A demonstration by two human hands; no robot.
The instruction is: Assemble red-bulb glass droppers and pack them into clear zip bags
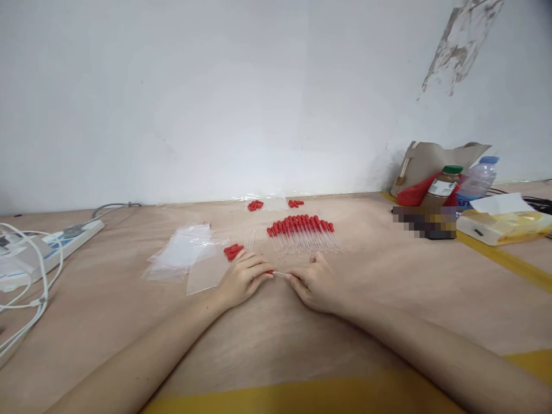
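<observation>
Red-capped tube [279, 273] spans the gap between the two hands, lying nearly level, its slim shaft clear and glossy, a little of its red cap showing at the left fingertips. The left hand [245, 279] pinches the cap end between thumb and fingers; the right hand [314, 284] has thumb and fingers closed on the clear end, with one finger raised.

Most of the cap is hidden inside the left grip, and the far tip is covered by the right fingers. Whether cap and shaft are fully seated cannot be told. A few clear tubes [250, 238] just beyond the left fingers are faint against the tabletop [267, 339], and their near ends are hard to make out.

Just past the fingertips stands the closest edge: a fanned row of red-capped tubes [302, 230], caps away from the hands. Loose red caps [233, 252] lie just beyond the left knuckles, and clear plastic bags [185, 247] bound that side. Nearer than the fingers, tabletop runs to a yellow band [259, 397]. The widest room is right of the right fingers, out to a yellow-and-white packet [500, 224].
</observation>
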